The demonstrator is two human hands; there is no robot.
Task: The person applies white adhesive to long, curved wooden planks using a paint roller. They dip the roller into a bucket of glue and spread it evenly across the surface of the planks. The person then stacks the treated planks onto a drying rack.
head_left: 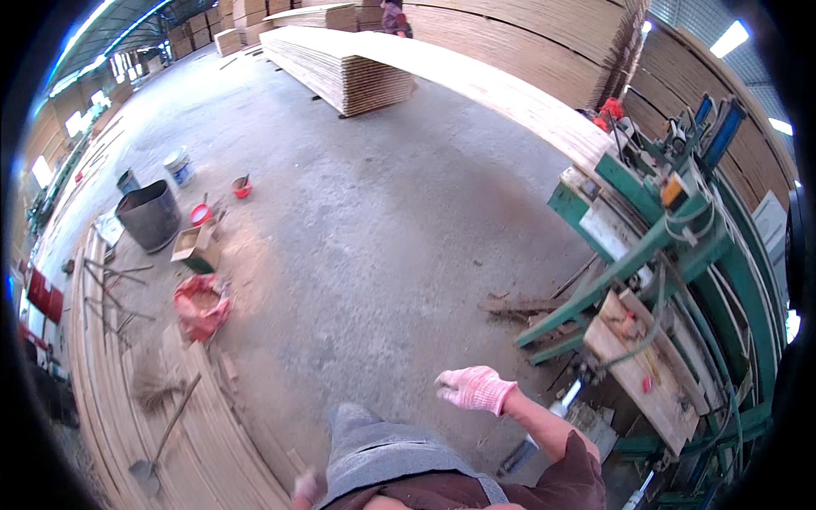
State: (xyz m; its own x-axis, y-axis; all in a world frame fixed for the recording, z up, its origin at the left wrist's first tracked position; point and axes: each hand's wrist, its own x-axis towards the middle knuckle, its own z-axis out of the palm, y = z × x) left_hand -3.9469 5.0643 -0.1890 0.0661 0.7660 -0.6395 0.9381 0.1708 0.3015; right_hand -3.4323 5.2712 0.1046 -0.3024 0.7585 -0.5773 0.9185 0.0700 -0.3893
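My right hand (pixel 478 389), in a pink-and-white knit glove, is held out in front of me over the concrete floor. Its fingers are loosely bent and a little apart, with nothing seen in them. The nearest thing is the green metal machine frame (pixel 586 306) on the right, apart from the hand. My left hand (pixel 308 488) hangs low at the bottom edge beside the grey apron (pixel 382 446). It is smeared and partly cut off, so its fingers and anything in them cannot be made out. Long wooden boards (pixel 200 425) lie on the floor to its left.
A long board (pixel 476 76) spans from the machine to a board stack (pixel 374 85). At left stand a dark bin (pixel 149 217), a white bucket (pixel 178 166), a cardboard box (pixel 197 248) and a red sack (pixel 202 308). A shovel (pixel 166 446) lies across boards. Another person (pixel 395 19) stands far back.
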